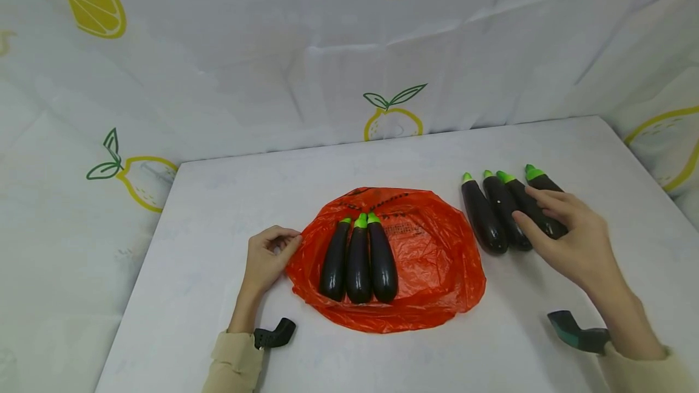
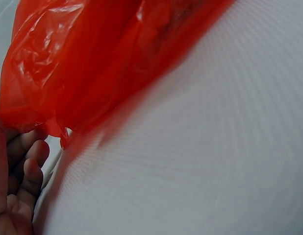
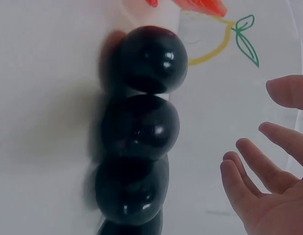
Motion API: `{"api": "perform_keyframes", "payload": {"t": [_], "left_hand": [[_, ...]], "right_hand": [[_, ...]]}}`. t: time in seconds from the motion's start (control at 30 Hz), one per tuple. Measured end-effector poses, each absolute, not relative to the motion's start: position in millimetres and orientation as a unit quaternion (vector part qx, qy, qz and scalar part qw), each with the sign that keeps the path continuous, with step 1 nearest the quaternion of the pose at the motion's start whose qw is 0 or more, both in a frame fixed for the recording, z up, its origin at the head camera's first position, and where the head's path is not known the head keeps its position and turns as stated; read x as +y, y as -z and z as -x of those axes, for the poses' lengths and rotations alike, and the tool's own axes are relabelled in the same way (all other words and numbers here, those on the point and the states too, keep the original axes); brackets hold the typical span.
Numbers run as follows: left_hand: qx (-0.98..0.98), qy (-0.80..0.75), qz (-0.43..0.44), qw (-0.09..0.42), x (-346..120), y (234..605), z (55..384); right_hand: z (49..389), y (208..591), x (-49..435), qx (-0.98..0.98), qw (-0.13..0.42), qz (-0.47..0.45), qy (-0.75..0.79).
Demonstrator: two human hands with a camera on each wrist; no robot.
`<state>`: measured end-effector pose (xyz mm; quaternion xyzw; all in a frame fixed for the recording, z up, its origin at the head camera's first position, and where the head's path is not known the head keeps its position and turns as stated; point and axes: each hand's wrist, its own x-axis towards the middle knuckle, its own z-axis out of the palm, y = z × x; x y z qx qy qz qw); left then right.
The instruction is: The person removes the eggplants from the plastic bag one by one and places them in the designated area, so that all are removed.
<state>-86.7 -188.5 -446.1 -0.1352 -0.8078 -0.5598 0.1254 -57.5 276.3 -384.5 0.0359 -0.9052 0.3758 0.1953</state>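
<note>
A red plastic bag (image 1: 437,259) lies spread on the table with three dark eggplants (image 1: 358,268) side by side on it, green caps pointing away. At its left edge my left hand (image 1: 267,259) pinches the rim between thumb and fingers; the left wrist view shows the thin film (image 2: 68,73) at the fingertips. My right hand (image 1: 579,238) hovers over the loose eggplants (image 1: 483,217) at the right, partly covering the rightmost one. In the right wrist view their rounded ends (image 3: 154,58) line up in a row, and the hand (image 3: 274,191) is spread beside them, holding nothing.
The white table (image 1: 218,199) has its far edge against a hanging white cloth (image 1: 246,77) printed with lemons. Dark wrist-worn devices (image 1: 275,333) stick out near both sleeves, low over the table.
</note>
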Motion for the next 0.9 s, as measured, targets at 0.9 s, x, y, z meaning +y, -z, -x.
{"api": "perform_keyframes", "payload": {"t": [0.9], "left_hand": [[-0.812,0.558,0.131,0.107,-189,440,85]], "right_hand": [[58,378,234,-0.899,0.183,-0.072,-0.391]]}}
